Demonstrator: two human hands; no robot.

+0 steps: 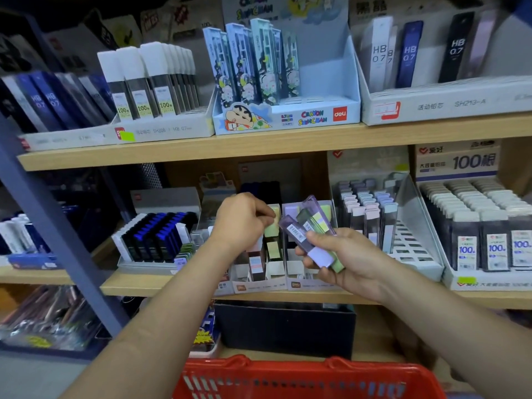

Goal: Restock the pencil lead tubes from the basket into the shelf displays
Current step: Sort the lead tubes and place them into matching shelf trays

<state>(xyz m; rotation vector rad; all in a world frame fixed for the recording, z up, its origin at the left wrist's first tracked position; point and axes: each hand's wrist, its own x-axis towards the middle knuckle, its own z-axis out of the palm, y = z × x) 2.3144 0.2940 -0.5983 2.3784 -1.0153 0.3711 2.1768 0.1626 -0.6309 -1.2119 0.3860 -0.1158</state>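
Left grip (242,218) pinches a green-capped lead tube (270,230) upright at a slot of the shelf display (259,287), while right grip (342,263) clasps a fanned bunch of spare tubes (294,232) just beside, likely held close for quick feeding, with the red basket (288,367) below.

Upper wooden shelf (259,145) carries cardboard lead displays (316,115) side by side. Lower shelf (149,285) holds more display trays (417,254) of tubes.

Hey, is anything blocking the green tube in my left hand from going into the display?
Nothing visible. The left hand holds the green tube right at the display; the right hand and its tubes sit off to the side.
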